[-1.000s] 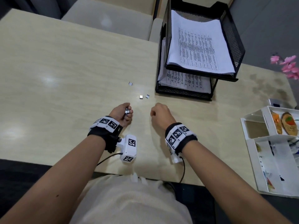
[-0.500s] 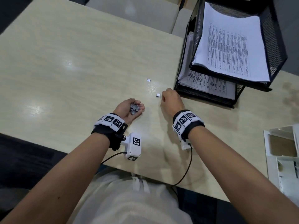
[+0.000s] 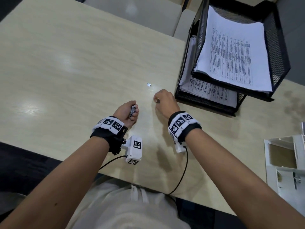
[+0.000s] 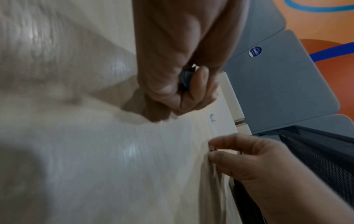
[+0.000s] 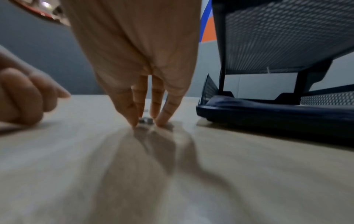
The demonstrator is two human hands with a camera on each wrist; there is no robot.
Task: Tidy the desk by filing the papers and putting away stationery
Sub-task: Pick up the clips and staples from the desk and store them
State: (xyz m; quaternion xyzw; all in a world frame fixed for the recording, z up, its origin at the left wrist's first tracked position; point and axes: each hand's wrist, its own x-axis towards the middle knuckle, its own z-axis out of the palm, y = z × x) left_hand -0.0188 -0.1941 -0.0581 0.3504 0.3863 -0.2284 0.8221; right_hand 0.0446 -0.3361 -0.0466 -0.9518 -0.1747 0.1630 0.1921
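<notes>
My left hand (image 3: 134, 111) lies on its side on the pale wooden desk (image 3: 66, 71), fingers curled round a small bunch of silver staple strips (image 3: 133, 110); the left wrist view shows the strips (image 4: 184, 76) dark inside the fist. To its right, my right hand (image 3: 156, 100) points its fingertips down at the desk and pinches one staple strip (image 5: 145, 120) between thumb and finger (image 4: 220, 141). One loose staple strip (image 3: 149, 84) lies on the desk just beyond both hands.
A black mesh two-tier paper tray (image 3: 206, 103) stands close to the right of my right hand, with printed sheets (image 3: 234, 52) in both tiers. A white desk organiser (image 3: 283, 146) sits at the right edge. Padded seats (image 3: 148, 12) lie beyond the desk.
My left hand has curled from an open palm into a fist round its staples. The right hand's fingers have closed on the strip that lay beside them. One strip still lies loose.
</notes>
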